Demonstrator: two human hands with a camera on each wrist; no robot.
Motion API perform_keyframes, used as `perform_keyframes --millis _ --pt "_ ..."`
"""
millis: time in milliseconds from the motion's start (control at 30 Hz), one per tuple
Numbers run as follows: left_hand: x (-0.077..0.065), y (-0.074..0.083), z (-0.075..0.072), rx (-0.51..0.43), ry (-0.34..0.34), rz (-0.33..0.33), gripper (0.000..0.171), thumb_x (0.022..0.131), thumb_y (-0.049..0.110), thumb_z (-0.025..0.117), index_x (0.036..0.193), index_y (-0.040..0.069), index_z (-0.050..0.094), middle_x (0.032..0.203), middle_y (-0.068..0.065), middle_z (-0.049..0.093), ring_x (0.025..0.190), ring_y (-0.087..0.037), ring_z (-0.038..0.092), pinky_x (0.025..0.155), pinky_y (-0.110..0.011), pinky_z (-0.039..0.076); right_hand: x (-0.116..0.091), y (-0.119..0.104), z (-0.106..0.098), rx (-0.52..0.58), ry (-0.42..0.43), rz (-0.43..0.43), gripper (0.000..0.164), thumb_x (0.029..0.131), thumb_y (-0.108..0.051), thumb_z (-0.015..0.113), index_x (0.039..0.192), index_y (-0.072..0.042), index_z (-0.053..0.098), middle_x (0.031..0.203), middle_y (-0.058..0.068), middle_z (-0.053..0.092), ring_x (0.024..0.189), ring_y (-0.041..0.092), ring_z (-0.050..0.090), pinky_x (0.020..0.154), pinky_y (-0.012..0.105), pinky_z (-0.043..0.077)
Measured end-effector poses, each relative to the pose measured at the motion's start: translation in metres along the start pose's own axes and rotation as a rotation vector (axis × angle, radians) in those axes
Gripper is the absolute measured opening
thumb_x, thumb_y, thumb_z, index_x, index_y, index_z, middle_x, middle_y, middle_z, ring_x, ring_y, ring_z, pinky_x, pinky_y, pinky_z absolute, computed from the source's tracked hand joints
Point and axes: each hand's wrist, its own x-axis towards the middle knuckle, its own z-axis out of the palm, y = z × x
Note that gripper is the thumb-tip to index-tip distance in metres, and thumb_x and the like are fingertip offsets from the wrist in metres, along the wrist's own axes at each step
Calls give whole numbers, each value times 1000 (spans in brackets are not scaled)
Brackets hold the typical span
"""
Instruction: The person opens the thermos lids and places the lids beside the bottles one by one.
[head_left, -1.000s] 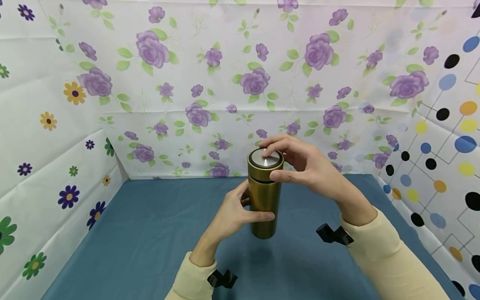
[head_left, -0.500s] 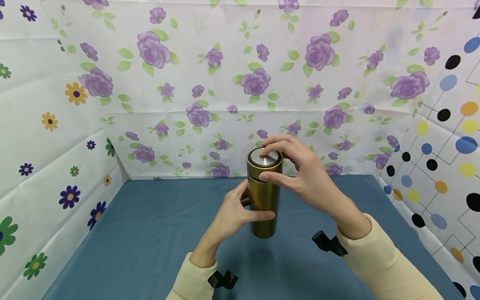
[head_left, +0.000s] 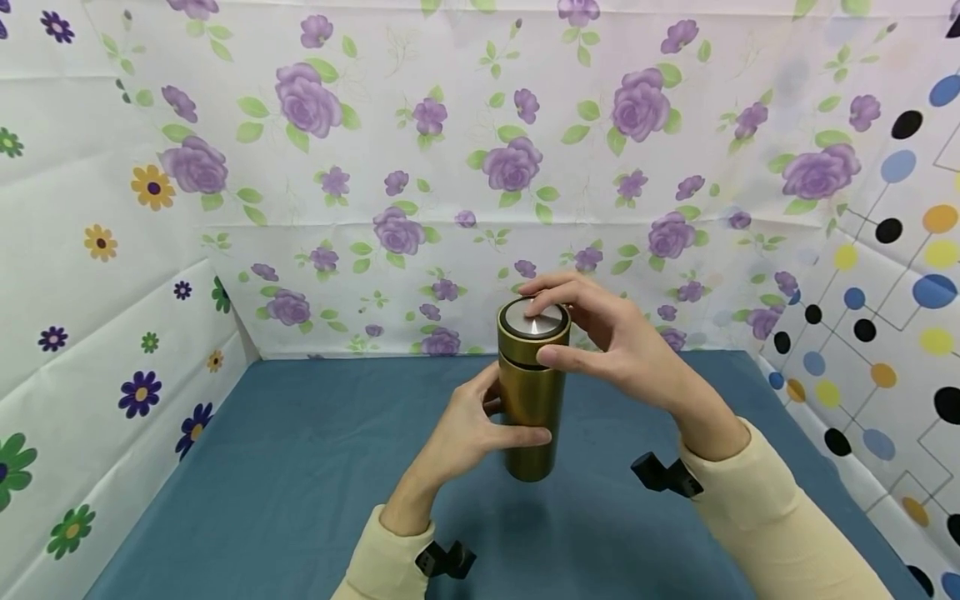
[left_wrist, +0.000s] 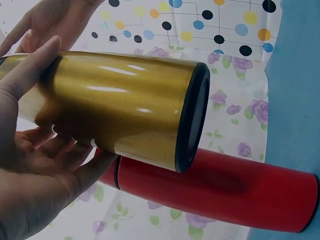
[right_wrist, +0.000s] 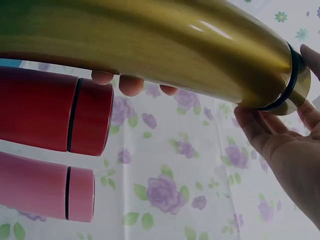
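A gold thermos flask [head_left: 531, 400] is held almost upright over the table, its shadow below the base. Around the body curls my left hand [head_left: 461, 425], thumb across the near side. My right hand [head_left: 618, 346] grips the lid [head_left: 517, 352], thumb near the dark seam and a finger on the silver top. In the left wrist view the flask [left_wrist: 135, 105] shows its dark-rimmed base. The right wrist view has the lid between the fingers of my right hand [right_wrist: 295, 155]; the lid sits on the body.
A red thermos flask [left_wrist: 215, 187] stands behind the gold one, and a pink flask [right_wrist: 35, 185] stands beside the red. The gold flask hides both in the head view. A blue cloth [head_left: 315, 475] covers the table; patterned sheets [head_left: 450, 125] wall it in.
My right hand turned leftward on the lid, its wrist dropping, then swung back rightward and up. The gold flask shifted slightly right and down. My left hand keeps its hold.
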Motion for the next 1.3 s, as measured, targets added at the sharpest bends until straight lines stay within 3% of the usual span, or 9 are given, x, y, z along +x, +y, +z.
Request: perform_keyframes --millis 200,300,733,867,1000,1133,1300 --pt "0 -1 0 12 37 0 74 86 31 89 150 32 51 136 4 63 120 -17 63 105 -48 51 0 -3 10 -227 104 -49 38 92 -11 82 126 -10 66 144 9 54 135 23 51 110 34 46" --pt "0 -1 0 13 40 -1 75 86 31 89 150 32 51 136 4 63 121 -17 64 105 -48 51 1 -4 13 -282 136 -55 40 89 -10 83 125 -9 67 142 10 56 133 23 53 106 33 48" --pt "1 -1 -1 11 16 -10 72 86 29 88 148 33 53 136 6 62 120 -17 63 106 -51 49 0 -1 1 -43 5 -16 31 98 -5 73 128 -8 63 148 8 50 142 27 45 119 37 38" --pt "1 -2 0 10 24 -12 72 85 29 89 148 33 53 136 5 62 120 -18 63 107 -54 49 0 0 2 -78 16 -22 31 99 -9 73 129 -9 63 150 7 48 143 26 44 119 37 37" --pt "1 -2 0 15 36 -20 73 85 30 89 148 32 53 135 5 63 119 -17 64 106 -53 49 0 -1 7 -217 80 -34 32 98 -15 76 128 -12 65 148 6 51 139 23 47 113 34 43" --pt "1 -3 0 18 45 -27 72 85 30 89 148 30 53 134 4 64 119 -17 64 106 -51 50 1 -2 12 -330 144 -40 38 90 -8 83 125 -11 67 142 7 56 133 21 52 107 35 46" --pt "1 -3 1 19 47 -29 72 85 30 89 147 30 53 133 4 64 119 -17 64 106 -52 50 1 -5 10 -268 117 -25 36 91 -5 81 123 -10 66 142 7 56 132 21 52 108 32 47"
